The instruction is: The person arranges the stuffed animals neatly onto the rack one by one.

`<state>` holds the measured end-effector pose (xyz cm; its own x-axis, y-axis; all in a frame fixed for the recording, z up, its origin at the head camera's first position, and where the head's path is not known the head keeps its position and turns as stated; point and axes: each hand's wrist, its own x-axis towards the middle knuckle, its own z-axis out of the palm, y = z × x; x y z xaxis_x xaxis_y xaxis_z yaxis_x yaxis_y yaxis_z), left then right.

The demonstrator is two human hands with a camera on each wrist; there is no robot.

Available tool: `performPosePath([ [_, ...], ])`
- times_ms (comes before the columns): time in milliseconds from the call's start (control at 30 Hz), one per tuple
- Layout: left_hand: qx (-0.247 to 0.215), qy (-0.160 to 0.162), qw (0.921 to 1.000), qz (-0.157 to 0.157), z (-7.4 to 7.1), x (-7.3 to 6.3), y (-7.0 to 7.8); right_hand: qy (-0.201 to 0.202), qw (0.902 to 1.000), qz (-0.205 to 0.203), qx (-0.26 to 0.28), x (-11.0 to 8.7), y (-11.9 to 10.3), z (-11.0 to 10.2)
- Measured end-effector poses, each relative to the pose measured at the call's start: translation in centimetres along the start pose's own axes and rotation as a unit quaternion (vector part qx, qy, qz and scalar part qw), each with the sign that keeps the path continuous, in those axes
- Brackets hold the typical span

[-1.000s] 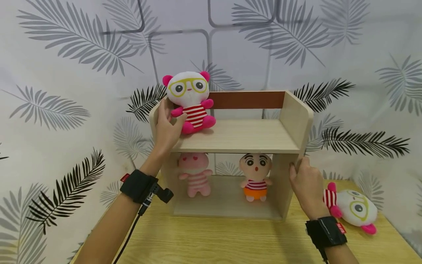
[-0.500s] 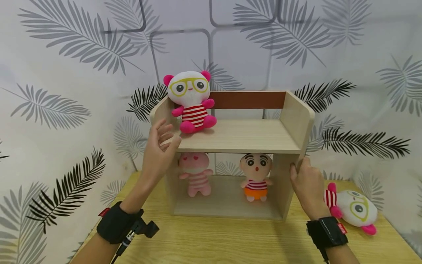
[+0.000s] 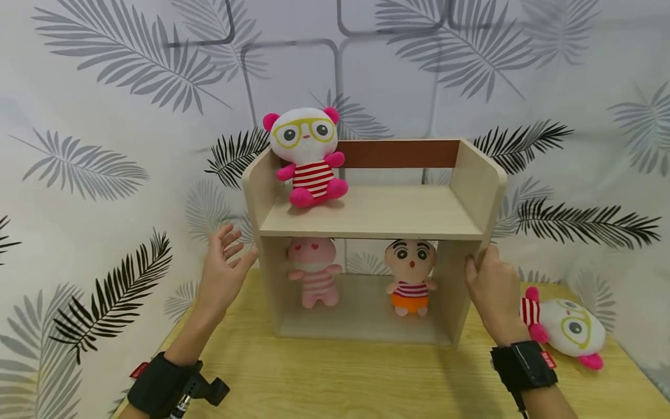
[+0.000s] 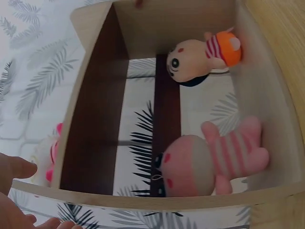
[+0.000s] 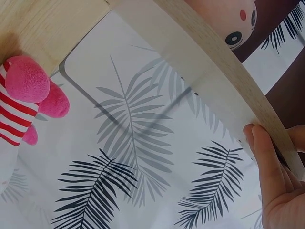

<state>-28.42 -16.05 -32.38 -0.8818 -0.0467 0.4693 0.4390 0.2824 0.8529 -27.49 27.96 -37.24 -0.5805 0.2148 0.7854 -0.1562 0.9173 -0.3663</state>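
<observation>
- White plush panda with pink limbs (image 3: pixel 309 158) now sits unheld: a second ago the left hand (image 3: pixel 225 270) was touching it, and now I see that hand drawn back outside the shelf unit (image 3: pixel 392 212).
- I judge this placement finished, since the toy sits up by itself, slightly tilted.
- From the left hand, the toy lies higher and to the right, at the left end of the upper deck, near the left side panel (image 3: pixel 264 186); I cannot tell whether its back touches anything.
- I find the left hand's thumb and fingers apart, with nothing between them.
- My right wrist view shows the right hand (image 3: pixel 492 291) clamped round the front edge of the right side panel (image 3: pixel 478 186); that grip is unchanged, and I take it as steadying.
- Below, I have a pink plush (image 3: pixel 314 276) and an orange-shorts doll (image 3: pixel 410 285) upright in the lower compartment.
- I also see a second panda (image 3: pixel 562 326) lying on the counter (image 3: pixel 335 378), right of the right hand.
</observation>
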Motion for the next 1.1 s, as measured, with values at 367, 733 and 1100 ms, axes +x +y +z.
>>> performPosePath([
  [367,0.04,-0.051,0.9974,-0.03,2.7,1.7,-4.4,-0.009,0.9999,0.011,0.0,0.0,0.2,0.0],
  [733,0.09,0.05,0.9945,0.023,5.0,2.6,-6.7,-0.002,0.9999,0.011,0.001,0.0,-0.2,0.2],
  [1100,0.119,0.058,0.9903,0.042,5.7,2.4,-7.0,-0.028,0.999,0.007,0.035,-0.6,0.8,-0.7],
])
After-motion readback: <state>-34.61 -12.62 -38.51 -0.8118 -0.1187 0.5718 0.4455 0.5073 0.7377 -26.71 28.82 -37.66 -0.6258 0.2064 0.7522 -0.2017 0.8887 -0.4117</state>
